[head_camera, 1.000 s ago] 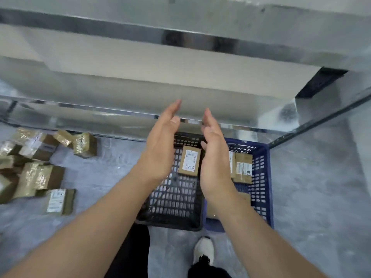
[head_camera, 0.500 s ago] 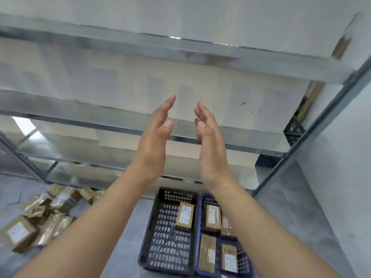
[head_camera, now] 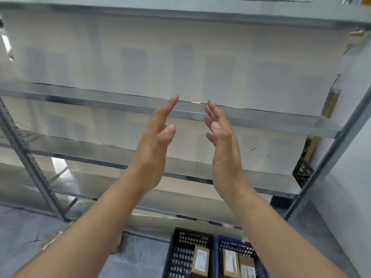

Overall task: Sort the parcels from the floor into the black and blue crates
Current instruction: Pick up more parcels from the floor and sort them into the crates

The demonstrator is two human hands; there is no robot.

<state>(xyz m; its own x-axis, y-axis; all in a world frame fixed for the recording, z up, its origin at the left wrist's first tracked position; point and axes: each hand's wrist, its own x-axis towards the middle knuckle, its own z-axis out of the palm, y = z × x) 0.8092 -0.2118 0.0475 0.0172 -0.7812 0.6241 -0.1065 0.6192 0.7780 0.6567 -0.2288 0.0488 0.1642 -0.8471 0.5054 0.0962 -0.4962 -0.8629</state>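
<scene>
The fingers of the left hand are stretching out straight and close together, pointing up and away, with the thumb lying relaxed beside the palm; they are gripping nothing. The fingers of the right hand are likewise reaching upward, slightly spread and only gently bent, and are also holding nothing. The two palms are facing each other with a clear gap between them, and both bare forearms are rising from the bottom corners of the view. Behind the hands a metal shelving rack is spanning the view, its grey shelves stacked one above another and a perforated upright leaning at the left. At the bottom edge, between the forearms, the black crate and the blue crate are sitting side by side on the grey floor. A brown parcel with a white label is lying in the black crate near its right wall, and two parcels are lying next to each other in the blue crate. A blurred taped parcel is showing on the floor just left of the left forearm, well apart from the crates. Another dark crate is sitting at the right end of a lower shelf.
</scene>
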